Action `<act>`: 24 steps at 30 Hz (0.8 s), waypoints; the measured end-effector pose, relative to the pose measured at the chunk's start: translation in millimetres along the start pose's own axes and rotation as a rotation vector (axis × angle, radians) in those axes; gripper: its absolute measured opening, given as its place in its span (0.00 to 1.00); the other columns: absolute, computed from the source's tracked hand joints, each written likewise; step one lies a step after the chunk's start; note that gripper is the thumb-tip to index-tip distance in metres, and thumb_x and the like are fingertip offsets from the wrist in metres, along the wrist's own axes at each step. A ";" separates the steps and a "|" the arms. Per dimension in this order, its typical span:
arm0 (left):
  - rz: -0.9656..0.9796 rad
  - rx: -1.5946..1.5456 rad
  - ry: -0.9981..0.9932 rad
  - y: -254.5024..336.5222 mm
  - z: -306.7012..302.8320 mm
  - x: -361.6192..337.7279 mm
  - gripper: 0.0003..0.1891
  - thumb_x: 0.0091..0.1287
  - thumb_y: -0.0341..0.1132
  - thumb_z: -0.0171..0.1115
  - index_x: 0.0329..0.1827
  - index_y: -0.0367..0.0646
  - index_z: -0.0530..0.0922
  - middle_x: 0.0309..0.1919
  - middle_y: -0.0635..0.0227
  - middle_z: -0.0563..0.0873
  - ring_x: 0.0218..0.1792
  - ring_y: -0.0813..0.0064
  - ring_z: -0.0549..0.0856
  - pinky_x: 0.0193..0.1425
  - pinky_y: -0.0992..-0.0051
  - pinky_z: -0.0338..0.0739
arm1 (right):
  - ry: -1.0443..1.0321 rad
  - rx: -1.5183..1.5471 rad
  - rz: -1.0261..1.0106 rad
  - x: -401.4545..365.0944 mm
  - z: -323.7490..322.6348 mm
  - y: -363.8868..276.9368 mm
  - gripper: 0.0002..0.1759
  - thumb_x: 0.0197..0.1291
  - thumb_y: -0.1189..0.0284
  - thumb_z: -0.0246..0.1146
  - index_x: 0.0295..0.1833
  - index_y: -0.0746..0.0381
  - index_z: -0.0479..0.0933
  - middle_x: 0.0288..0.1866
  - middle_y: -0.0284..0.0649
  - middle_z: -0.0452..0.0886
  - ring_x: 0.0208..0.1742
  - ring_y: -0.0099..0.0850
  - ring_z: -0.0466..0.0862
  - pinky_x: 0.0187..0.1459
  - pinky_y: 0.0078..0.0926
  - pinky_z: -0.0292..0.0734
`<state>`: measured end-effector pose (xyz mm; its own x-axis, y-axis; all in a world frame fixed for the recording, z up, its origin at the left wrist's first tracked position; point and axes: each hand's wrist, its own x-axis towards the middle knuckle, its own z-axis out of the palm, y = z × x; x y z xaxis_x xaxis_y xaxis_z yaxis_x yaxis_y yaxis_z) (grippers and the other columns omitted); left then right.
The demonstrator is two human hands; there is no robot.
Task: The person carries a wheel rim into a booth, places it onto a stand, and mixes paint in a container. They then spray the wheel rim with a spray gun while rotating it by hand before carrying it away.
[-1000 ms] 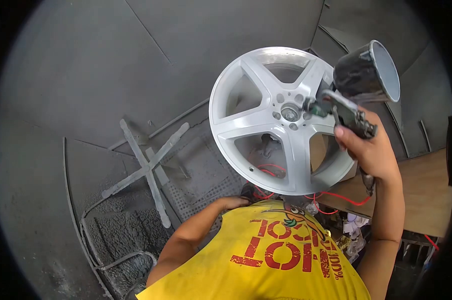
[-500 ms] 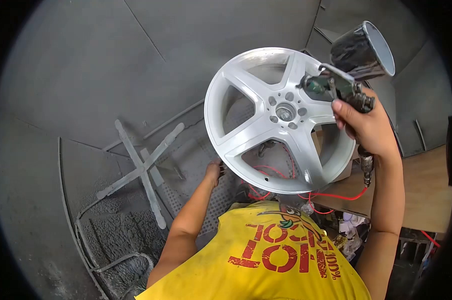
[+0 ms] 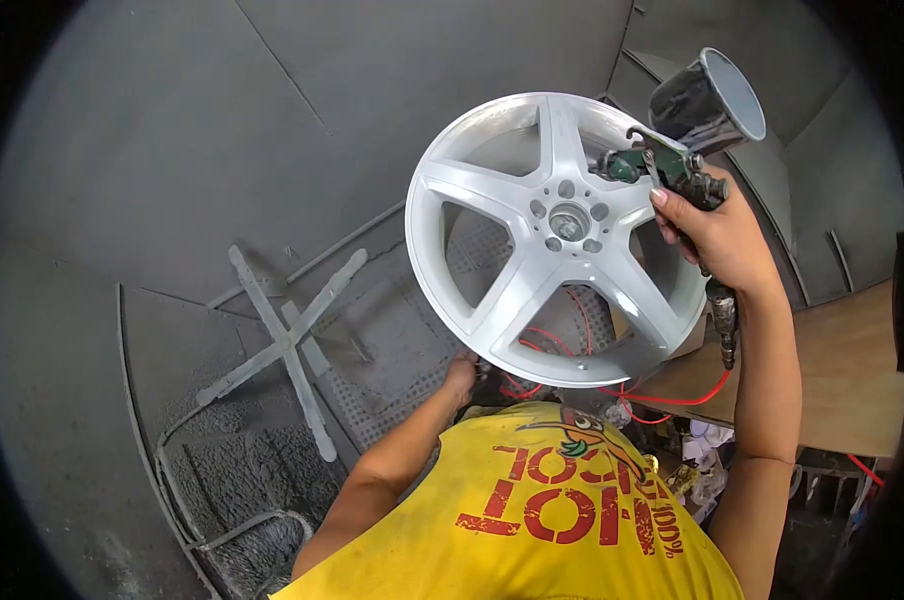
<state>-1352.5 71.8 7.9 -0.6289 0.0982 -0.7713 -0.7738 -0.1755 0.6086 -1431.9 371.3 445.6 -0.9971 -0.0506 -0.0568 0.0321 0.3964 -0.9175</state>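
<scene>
A five-spoke car wheel rim (image 3: 517,290), coated white to silver, is held up in front of me with its face toward the camera. In my right hand (image 3: 712,225) is a spray gun (image 3: 672,172) with a dark, paint-stained cup (image 3: 707,100) tilted on top. The gun's nozzle points left across the upper right spokes, apart from the rim as far as I can see. My left hand (image 3: 462,374) is just below the rim's lower left edge. Its fingers are mostly hidden there, so their grip does not show.
A red air hose (image 3: 687,402) runs from the gun's handle and loops beneath the rim. On the left, a grey cross-shaped stand (image 3: 288,342) is near the wall. Grey panels (image 3: 422,60) surround the space. A wooden board (image 3: 832,370) and crumpled wrappings (image 3: 700,455) are on the right.
The rim has turned counterclockwise, its small valve hole shifting right along the bottom. My left hand has moved right and slightly down. The spray gun has shifted a little left.
</scene>
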 end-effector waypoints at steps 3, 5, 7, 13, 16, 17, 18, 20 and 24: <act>-0.050 0.029 -0.065 -15.7 6.8 -1.4 0.13 0.79 0.40 0.48 0.59 0.48 0.74 0.43 0.74 0.83 0.34 0.78 0.79 0.38 0.74 0.76 | 0.056 -0.081 0.034 -3.6 4.7 -4.4 0.07 0.66 0.70 0.64 0.43 0.62 0.79 0.19 0.27 0.72 0.17 0.15 0.66 0.18 0.17 0.59; -0.082 0.042 -0.117 -23.9 12.8 -2.4 0.15 0.79 0.40 0.49 0.63 0.47 0.73 0.46 0.74 0.84 0.35 0.78 0.81 0.37 0.74 0.77 | 0.081 -0.154 0.040 -6.4 5.4 -5.2 0.15 0.66 0.72 0.64 0.56 0.64 0.79 0.28 0.31 0.78 0.25 0.16 0.71 0.29 0.17 0.67; -0.061 0.073 -0.176 -33.1 17.1 -3.4 0.15 0.78 0.39 0.52 0.62 0.46 0.75 0.47 0.73 0.85 0.35 0.78 0.81 0.37 0.75 0.77 | 0.115 -0.168 -0.028 -12.3 11.1 1.8 0.21 0.65 0.73 0.65 0.62 0.65 0.76 0.38 0.36 0.81 0.35 0.19 0.74 0.41 0.20 0.71; 0.049 0.351 -0.352 -28.8 18.3 -5.3 0.10 0.74 0.34 0.60 0.53 0.42 0.82 0.41 0.71 0.87 0.34 0.77 0.82 0.36 0.74 0.78 | 0.006 -0.091 0.038 -42.4 21.5 -8.0 0.27 0.62 0.74 0.68 0.66 0.68 0.74 0.37 0.33 0.81 0.33 0.19 0.75 0.39 0.21 0.73; 0.011 0.281 -0.373 -37.9 12.4 6.8 0.09 0.71 0.33 0.63 0.50 0.41 0.83 0.38 0.71 0.87 0.32 0.77 0.82 0.34 0.74 0.78 | -0.241 0.073 0.144 -58.3 13.5 -29.1 0.28 0.61 0.73 0.70 0.67 0.67 0.74 0.37 0.34 0.84 0.33 0.19 0.77 0.39 0.22 0.76; -0.017 0.238 -0.378 -41.7 10.1 11.8 0.09 0.70 0.33 0.63 0.50 0.41 0.83 0.37 0.71 0.87 0.32 0.76 0.82 0.33 0.74 0.78 | -0.261 0.105 0.144 -61.2 14.9 -27.7 0.29 0.61 0.73 0.70 0.67 0.67 0.74 0.38 0.34 0.84 0.34 0.19 0.78 0.41 0.22 0.76; -0.035 0.235 -0.339 -46.1 8.0 15.9 0.09 0.70 0.32 0.64 0.50 0.41 0.84 0.36 0.72 0.87 0.31 0.77 0.82 0.33 0.74 0.78 | -0.280 0.137 0.144 -63.9 17.0 -25.9 0.29 0.60 0.73 0.71 0.67 0.67 0.74 0.39 0.35 0.85 0.35 0.20 0.78 0.42 0.22 0.76; -0.069 0.228 -0.264 -29.4 14.4 0.4 0.09 0.69 0.31 0.64 0.49 0.41 0.84 0.35 0.72 0.86 0.30 0.78 0.81 0.32 0.74 0.78 | -0.291 0.088 0.070 -63.1 20.3 -23.1 0.30 0.59 0.74 0.71 0.67 0.67 0.74 0.44 0.37 0.86 0.39 0.20 0.79 0.46 0.22 0.76; -0.023 0.206 -0.274 -31.2 13.8 3.1 0.10 0.67 0.29 0.63 0.50 0.42 0.84 0.35 0.73 0.86 0.30 0.78 0.81 0.31 0.74 0.78 | -0.152 0.042 0.026 -51.8 25.2 -20.7 0.27 0.61 0.74 0.70 0.66 0.67 0.75 0.46 0.36 0.85 0.43 0.19 0.78 0.48 0.21 0.75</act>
<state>-1331.3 91.1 -11.0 -0.5866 0.3638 -0.7235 -0.7694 0.0286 0.6382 -1379.2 342.6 457.7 -0.9740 -0.1803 -0.1369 0.0641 0.3604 -0.9306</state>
